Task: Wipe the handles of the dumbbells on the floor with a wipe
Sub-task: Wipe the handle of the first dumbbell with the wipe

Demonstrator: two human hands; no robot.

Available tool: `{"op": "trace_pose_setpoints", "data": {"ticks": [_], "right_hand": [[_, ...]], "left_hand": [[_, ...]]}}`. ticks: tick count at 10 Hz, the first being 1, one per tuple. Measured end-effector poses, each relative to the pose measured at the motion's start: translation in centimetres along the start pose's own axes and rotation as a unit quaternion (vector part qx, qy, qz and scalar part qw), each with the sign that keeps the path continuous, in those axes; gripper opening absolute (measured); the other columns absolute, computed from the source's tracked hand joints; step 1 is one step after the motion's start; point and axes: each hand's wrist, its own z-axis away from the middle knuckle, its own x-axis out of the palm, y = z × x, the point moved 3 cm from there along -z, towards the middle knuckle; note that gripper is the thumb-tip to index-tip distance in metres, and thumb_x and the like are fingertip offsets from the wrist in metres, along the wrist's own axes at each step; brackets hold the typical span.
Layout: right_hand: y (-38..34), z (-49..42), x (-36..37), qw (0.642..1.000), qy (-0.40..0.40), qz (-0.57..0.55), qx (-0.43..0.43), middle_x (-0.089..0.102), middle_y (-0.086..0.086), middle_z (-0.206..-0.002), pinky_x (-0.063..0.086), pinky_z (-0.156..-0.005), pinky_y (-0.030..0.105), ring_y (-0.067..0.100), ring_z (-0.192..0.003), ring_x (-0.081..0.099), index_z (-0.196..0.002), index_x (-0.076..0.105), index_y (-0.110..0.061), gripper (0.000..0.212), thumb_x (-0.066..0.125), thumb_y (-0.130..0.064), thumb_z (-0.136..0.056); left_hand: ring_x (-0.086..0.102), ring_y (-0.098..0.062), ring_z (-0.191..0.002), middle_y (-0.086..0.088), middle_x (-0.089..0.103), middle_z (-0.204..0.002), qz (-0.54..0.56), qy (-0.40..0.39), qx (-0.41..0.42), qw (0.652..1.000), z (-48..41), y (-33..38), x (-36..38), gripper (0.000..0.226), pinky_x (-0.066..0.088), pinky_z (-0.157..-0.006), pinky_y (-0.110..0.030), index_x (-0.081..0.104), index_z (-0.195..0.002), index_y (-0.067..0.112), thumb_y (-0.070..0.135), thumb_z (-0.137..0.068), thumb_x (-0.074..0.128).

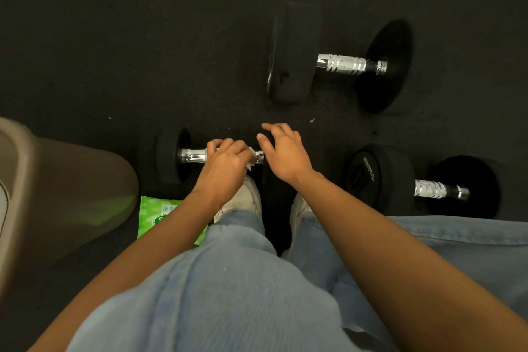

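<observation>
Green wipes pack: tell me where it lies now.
Head view, lower left: the green wipes pack lies on the floor just nearer the person than the dumbbell under the left hand, between a tan object and the left shoe.

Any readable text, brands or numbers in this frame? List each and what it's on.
"S": on the green wipes pack, in its dark oval; the rest is hidden.
White lettering on the near-right dumbbell head: too blurred to read.
White mark on the far dumbbell head: too small to read.
</observation>
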Motion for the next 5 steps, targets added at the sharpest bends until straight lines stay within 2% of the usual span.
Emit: {"op": "trace_pose_setpoints", "data": {"ticks": [1,3,4,5], "right_hand": [[0.0,0.0,0.0,1.0,0.002,0.002,0.0,0.036,-0.001,-0.144,0.033,-0.101,0.033,0.02,-0.133,0.029,-0.141,0.038,-0.022,0.045,0.038,-0.039,-0.099],[0.0,0.0,0.0,1.0,0.001,0.007,-0.001,0.036,0.0,-0.145,0.033,-0.102,0.033,0.021,-0.133,0.029,-0.141,0.038,-0.022,0.046,0.038,-0.038,-0.099],[0.0,0.0,0.0,1.0,0.003,0.007,-0.003,0.036,-0.001,-0.144,0.033,-0.101,0.033,0.02,-0.132,0.03,-0.141,0.038,-0.022,0.045,0.038,-0.039,-0.099],[0.0,0.0,0.1,1.0,0.006,0.002,-0.003,0.036,-0.001,-0.144,0.034,-0.101,0.032,0.02,-0.132,0.03,-0.141,0.038,-0.022,0.045,0.038,-0.038,-0.099]], "left_hand": [[0.06,-0.025,-0.084,-0.003,0.066,-0.087,0.014,0.012,-0.014,1.0,0.2,-0.7,-0.2,0.021,0.038,-0.079,-0.041,0.072,-0.086,0.017,0.004,-0.07,0.074],[0.057,-0.024,-0.095,-0.004,0.067,-0.098,0.024,0.019,-0.028,0.999,-0.2,0.3,0.0,0.018,0.032,-0.085,-0.037,0.071,-0.098,0.015,0.01,-0.083,0.063],[0.057,-0.024,-0.096,-0.003,0.067,-0.099,0.032,0.01,-0.018,0.999,-0.1,0.1,-0.1,0.02,0.033,-0.085,-0.037,0.071,-0.101,0.016,0.011,-0.083,0.063],[0.06,-0.026,-0.089,-0.002,0.069,-0.092,0.023,0.018,-0.011,1.0,0.2,-1.1,-0.5,0.021,0.036,-0.081,-0.04,0.073,-0.096,0.017,0.009,-0.077,0.069]]}}
